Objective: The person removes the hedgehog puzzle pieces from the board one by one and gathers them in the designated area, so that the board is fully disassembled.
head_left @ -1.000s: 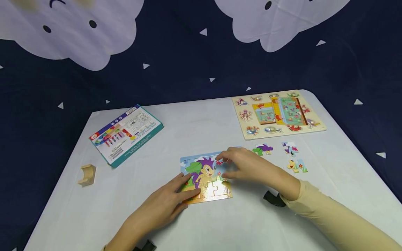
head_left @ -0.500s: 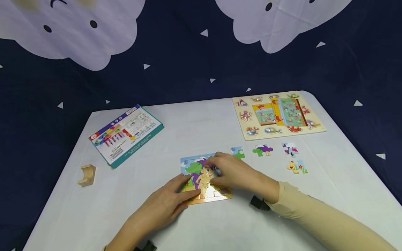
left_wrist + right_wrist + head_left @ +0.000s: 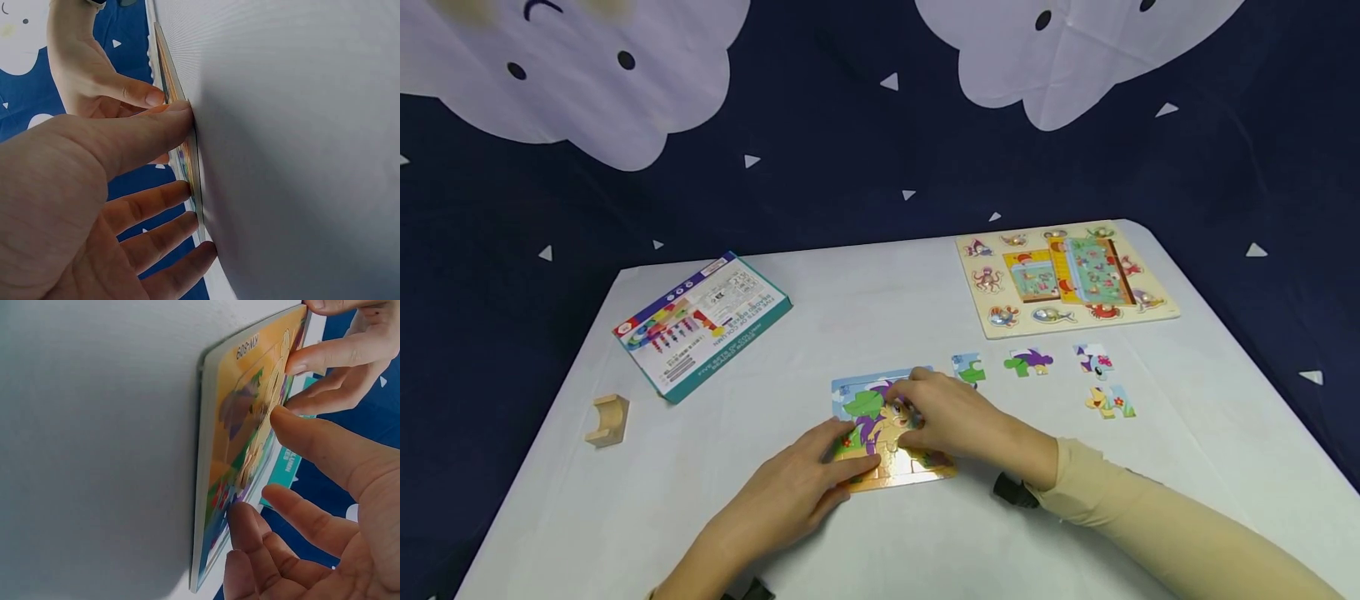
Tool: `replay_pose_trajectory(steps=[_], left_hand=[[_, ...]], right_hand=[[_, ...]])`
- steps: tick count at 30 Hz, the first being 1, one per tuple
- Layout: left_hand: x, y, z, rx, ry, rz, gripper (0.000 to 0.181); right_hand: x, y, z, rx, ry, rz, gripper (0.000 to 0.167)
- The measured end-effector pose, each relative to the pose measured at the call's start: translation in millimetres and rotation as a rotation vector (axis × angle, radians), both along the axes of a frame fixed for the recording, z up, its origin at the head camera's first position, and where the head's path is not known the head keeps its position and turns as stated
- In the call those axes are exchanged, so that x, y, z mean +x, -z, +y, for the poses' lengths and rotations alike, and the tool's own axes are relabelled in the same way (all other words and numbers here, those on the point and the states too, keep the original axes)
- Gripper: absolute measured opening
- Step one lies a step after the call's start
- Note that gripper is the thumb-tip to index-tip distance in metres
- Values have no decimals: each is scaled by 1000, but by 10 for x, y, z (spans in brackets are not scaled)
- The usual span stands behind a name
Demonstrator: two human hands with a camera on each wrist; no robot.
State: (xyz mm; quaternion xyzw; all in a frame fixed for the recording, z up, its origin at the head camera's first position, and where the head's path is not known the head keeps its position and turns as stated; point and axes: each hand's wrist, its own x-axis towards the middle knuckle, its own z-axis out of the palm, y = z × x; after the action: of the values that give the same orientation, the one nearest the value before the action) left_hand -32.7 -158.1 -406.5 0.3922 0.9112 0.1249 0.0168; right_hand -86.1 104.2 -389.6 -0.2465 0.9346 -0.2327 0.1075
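Observation:
The puzzle board (image 3: 850,389), with a purple-haired hedgehog picture, lies at the middle front of the table. My left hand (image 3: 797,479) rests on its left edge. In the left wrist view the thumb (image 3: 162,125) and extended fingers touch the board's rim. Over the board's right half, my right hand (image 3: 955,412) has its thumb and bent fingers on either side of a puzzle piece (image 3: 249,464), low against the picture. The palm and fingers hide much of that piece. Right of the board lie several loose pieces, among them a green-and-purple one (image 3: 1028,362).
A wooden sea-animal board (image 3: 992,325) with two small picture cards on it lies at the back right. At the left are a flat teal-edged box (image 3: 700,329) and a curved wooden block (image 3: 608,419). A dark curtain (image 3: 820,125) hangs behind the table (image 3: 850,308).
My right hand has moved left and slightly down, from the board's right side toward its middle, uncovering a blue-and-green loose piece. The left hand stays where it was.

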Motion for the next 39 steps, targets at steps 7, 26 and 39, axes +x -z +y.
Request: replay_pose_trajectory(steps=[7,26,39], left_hand=[[6,0,-1,-7,2,-3,50],[2,11,7,-24,-18,-4,47],[1,-6,6,-16,-15,-4,50]], right_hand=[[23,33,-24,-12,13,-8,49],[38,63,-62,-22,24,13,46],[-7,46,-59,-29,-5,14,52]])
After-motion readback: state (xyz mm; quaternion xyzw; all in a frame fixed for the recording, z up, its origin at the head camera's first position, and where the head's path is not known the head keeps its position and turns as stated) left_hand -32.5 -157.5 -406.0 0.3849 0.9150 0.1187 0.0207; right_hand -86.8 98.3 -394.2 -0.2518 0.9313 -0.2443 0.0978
